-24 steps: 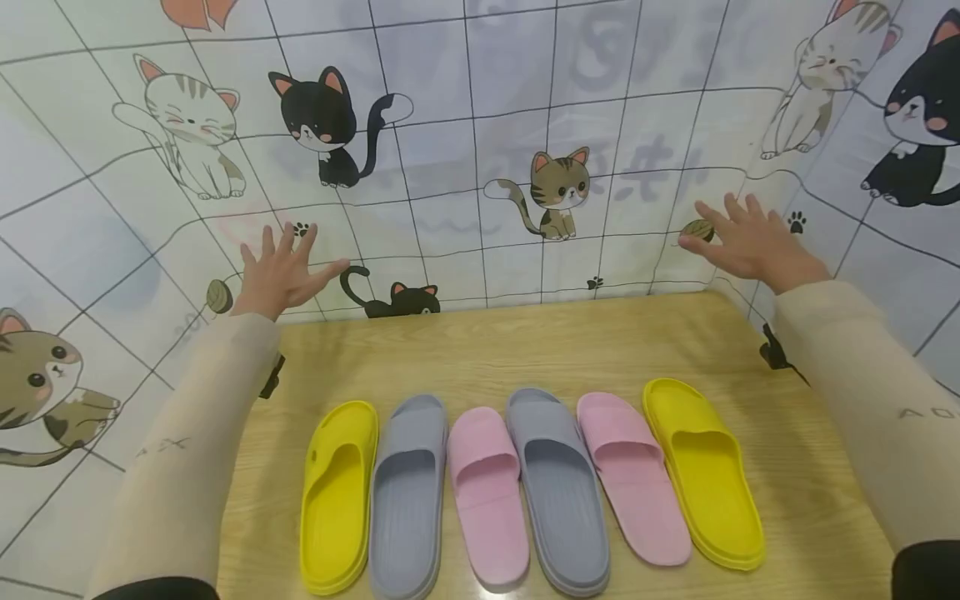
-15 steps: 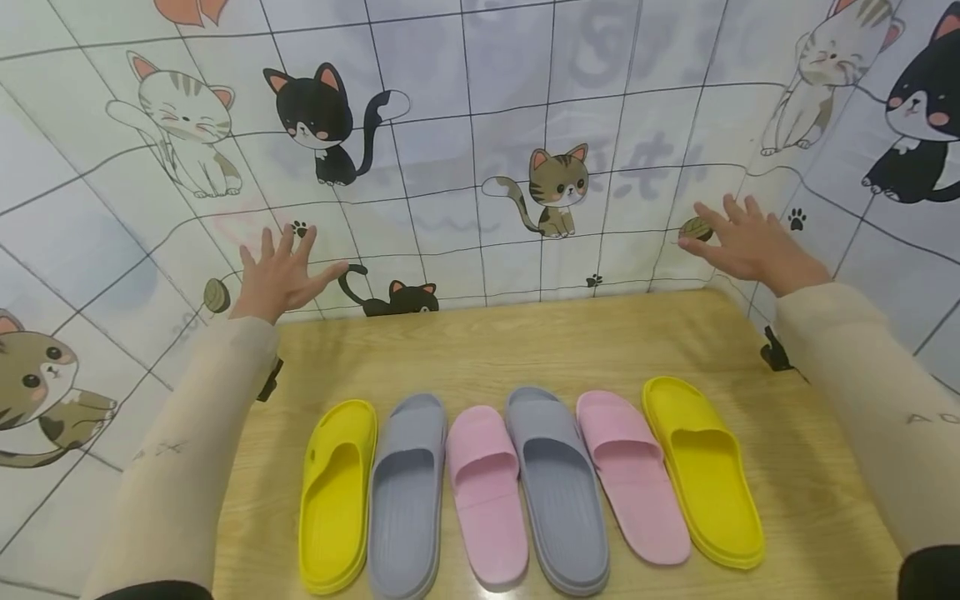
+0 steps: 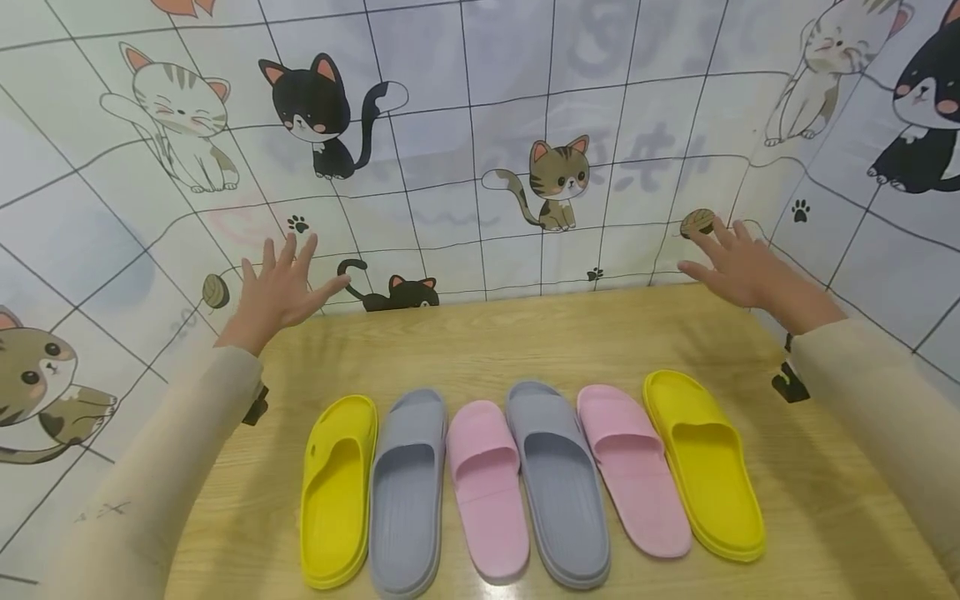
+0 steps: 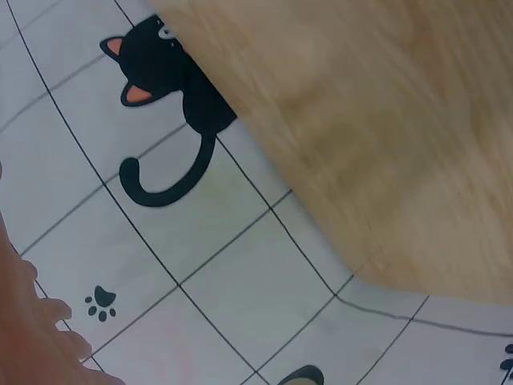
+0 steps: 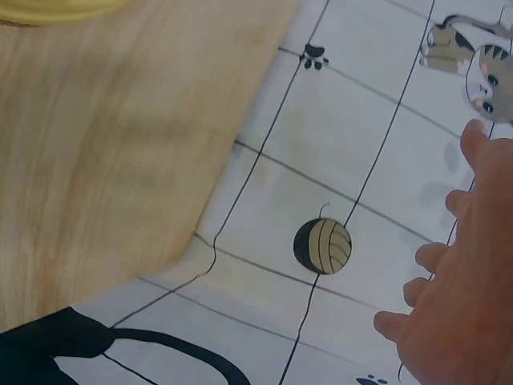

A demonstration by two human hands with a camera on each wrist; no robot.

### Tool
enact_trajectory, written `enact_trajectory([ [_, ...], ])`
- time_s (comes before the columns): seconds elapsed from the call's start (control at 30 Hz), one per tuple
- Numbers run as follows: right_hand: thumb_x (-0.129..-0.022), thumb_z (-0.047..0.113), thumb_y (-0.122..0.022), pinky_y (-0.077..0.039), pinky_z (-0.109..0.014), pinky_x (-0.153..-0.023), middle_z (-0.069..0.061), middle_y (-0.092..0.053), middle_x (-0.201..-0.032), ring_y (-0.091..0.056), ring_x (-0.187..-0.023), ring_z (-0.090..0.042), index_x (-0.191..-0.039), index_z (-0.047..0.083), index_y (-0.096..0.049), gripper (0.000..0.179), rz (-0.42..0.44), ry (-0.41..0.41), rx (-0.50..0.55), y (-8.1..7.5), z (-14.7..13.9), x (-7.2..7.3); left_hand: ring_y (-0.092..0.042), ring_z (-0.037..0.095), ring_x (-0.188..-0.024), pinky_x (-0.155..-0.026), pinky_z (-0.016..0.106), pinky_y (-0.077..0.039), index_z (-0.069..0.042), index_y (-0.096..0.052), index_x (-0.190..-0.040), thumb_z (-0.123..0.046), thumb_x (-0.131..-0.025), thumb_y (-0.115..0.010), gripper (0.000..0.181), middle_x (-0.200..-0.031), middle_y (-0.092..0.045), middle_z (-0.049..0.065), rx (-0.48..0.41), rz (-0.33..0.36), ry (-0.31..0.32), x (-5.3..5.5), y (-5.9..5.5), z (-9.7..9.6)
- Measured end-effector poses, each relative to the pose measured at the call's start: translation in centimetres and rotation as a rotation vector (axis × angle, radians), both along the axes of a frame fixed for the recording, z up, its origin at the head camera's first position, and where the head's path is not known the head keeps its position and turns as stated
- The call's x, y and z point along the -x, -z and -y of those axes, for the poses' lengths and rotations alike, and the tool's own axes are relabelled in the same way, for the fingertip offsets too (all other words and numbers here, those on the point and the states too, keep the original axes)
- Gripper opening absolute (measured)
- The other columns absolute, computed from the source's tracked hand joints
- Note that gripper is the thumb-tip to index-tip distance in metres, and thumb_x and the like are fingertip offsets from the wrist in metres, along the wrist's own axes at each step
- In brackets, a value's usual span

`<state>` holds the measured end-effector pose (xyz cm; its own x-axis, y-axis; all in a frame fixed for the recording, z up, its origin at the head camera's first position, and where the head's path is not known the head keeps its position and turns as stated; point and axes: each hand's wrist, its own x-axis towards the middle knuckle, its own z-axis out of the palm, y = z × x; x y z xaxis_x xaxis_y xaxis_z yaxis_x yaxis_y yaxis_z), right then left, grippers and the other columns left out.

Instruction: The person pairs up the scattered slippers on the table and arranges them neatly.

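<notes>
Six slippers would be several: a row of slippers lies on the wooden tabletop in the head view. From left to right come a yellow slipper, a grey slipper, a pink slipper, another grey slipper, another pink slipper and another yellow slipper. My left hand is held out beyond the table's back left corner, fingers spread, holding nothing. Over the back right corner my right hand reaches out likewise, fingers spread and holding nothing.
A white cloth with a grid and printed cats rises behind the table and along both sides. The table's back left corner and back right corner show in the wrist views.
Both forearms have lowered slightly, and the right hand's fingers have dipped. The view has tilted a little downward relative to the cloth. The slippers have stayed in place.
</notes>
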<state>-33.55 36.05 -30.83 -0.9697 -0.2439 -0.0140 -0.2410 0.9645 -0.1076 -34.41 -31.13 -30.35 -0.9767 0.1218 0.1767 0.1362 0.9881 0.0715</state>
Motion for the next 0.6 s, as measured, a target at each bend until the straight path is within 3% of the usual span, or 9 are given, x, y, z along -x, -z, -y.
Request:
enact_trajectory([
  [0.27,-0.109,0.057,-0.034,-0.001,-0.085,-0.112,-0.035,0.008,-0.167,0.009,-0.150,-0.064,-0.167,0.012,-0.003,0.080,0.046,-0.031,0.116,2.2,1.3,-3.9,0.004,0.056,-0.156,-0.112,0.086,-0.001,-0.024,0.004,-0.168,-0.082,-0.095,-0.034,0.100,-0.174,0.002,0.021,-0.043,0.044,0.049,-3.1,3.2,-1.1],
  [0.43,-0.109,0.049,-0.041,-0.005,-0.084,-0.113,-0.035,0.007,-0.168,0.007,-0.153,-0.061,-0.167,0.008,-0.006,0.079,0.090,-0.076,0.245,4.5,2.2,-6.3,-0.003,0.056,-0.156,-0.115,0.084,-0.002,-0.023,0.000,-0.168,-0.079,-0.097,-0.036,0.098,-0.174,-0.004,0.020,-0.057,0.049,0.080,-5.8,6.0,-1.6],
  [0.6,-0.108,0.051,-0.044,-0.002,-0.084,-0.114,-0.035,0.002,-0.168,0.004,-0.153,-0.061,-0.167,0.008,-0.008,0.081,0.159,-0.080,0.295,7.0,3.3,-8.0,-0.005,0.057,-0.155,-0.113,0.085,-0.002,-0.021,-0.005,-0.168,-0.073,-0.099,-0.039,0.093,-0.173,-0.008,0.022,-0.100,0.095,0.104,-8.4,8.8,-1.7],
])
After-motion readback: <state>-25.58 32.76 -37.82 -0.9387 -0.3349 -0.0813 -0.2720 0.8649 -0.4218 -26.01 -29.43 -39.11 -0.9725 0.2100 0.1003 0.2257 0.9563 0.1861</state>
